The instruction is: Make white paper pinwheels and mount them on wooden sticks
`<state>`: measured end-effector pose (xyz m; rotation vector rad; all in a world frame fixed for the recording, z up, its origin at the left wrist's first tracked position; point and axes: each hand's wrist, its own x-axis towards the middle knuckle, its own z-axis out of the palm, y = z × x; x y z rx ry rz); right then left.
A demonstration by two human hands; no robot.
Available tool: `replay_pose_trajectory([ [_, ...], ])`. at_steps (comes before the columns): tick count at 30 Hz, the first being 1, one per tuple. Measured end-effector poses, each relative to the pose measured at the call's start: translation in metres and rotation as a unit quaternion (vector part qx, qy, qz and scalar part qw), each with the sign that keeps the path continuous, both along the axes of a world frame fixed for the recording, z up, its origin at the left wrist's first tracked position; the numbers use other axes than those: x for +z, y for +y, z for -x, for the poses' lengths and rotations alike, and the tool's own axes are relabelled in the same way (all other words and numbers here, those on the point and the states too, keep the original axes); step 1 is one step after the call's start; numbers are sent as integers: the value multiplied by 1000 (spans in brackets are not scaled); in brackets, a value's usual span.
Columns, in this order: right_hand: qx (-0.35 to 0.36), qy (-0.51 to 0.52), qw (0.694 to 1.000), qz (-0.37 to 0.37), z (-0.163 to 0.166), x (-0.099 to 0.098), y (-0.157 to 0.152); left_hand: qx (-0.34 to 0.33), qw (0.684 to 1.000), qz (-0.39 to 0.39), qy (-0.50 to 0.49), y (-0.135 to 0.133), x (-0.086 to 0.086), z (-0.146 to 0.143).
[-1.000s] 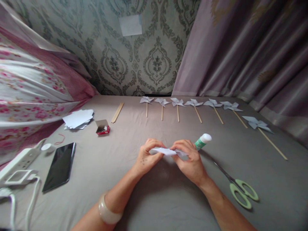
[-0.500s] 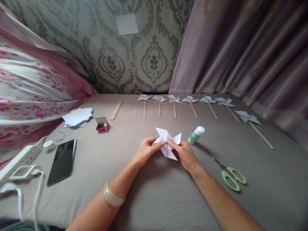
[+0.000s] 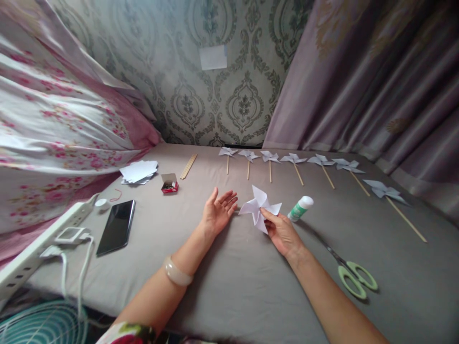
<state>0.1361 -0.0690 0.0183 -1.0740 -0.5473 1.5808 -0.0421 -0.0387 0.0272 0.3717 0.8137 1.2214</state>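
A white paper pinwheel (image 3: 255, 209) without a stick is held by my right hand (image 3: 283, 233), thumb at its middle and fingers behind it. To its left my left hand (image 3: 217, 212) is turned palm up, fingers stretched out, with nothing in it and apart from the paper. A green and white glue stick (image 3: 300, 209) stands just beyond my right hand. Scissors with light green handles (image 3: 353, 277) lie to the right of my right forearm. A small red box (image 3: 169, 185) with its lid up sits beyond my left hand; its small dark contents are too tiny to name.
Several finished pinwheels on sticks (image 3: 296, 167) line the back and right. Loose wooden sticks (image 3: 188, 166) and stacked white paper (image 3: 139, 172) lie at the back left. A phone (image 3: 116, 228), a power strip (image 3: 39, 253) and a white cable (image 3: 86, 272) occupy the left side.
My left hand has let go of the pinwheel and turned palm up with spread fingers. My right hand still holds the pinwheel. The view has swung a little to the left.
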Motion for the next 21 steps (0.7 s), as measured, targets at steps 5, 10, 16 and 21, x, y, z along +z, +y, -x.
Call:
replay_pose_trajectory([
  [5,15,-9,1000,0,-1,-4,-1,53,982,20,180,12,-12,9],
  [10,12,-17,1000,-7,1,-10,-3,59,924,-5,378,35,-15,20],
  [16,28,-18,999,3,4,-9,-5,77,740,-80,664,75,5,62],
  [21,47,-15,999,11,4,-6,-8,29,587,-90,804,107,8,91],
])
